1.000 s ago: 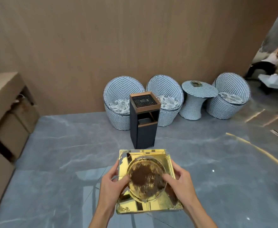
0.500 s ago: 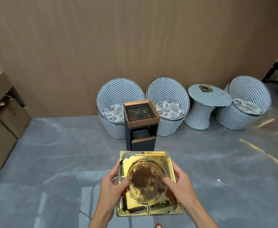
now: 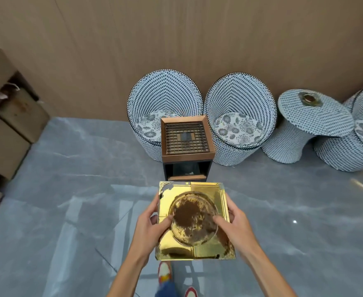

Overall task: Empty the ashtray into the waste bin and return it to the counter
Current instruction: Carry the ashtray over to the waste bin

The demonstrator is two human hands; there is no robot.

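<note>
A square golden ashtray [image 3: 206,189] with brown ash in its round bowl is held level in front of me. My left hand [image 3: 152,228] grips its left edge, thumb on the bowl's rim. My right hand [image 3: 234,227] grips the right edge the same way. Just beyond the ashtray stands the waste bin [image 3: 186,146], a dark box with a copper-framed grate top and an open slot facing me. The ashtray's far edge nearly overlaps the bin's base in this view.
Two woven blue-white tub chairs [image 3: 165,97] stand behind the bin against a wood-panel wall. A matching round side table [image 3: 318,116] carries a second ashtray [image 3: 308,99]. Cardboard boxes [image 3: 9,116] line the left. My shoes [image 3: 165,273] show on the grey marble floor.
I have walked closer to the bin: it now looms larger and sits right past the ashtray. My grip on the ashtray is unchanged, and my shoes have come into view.
</note>
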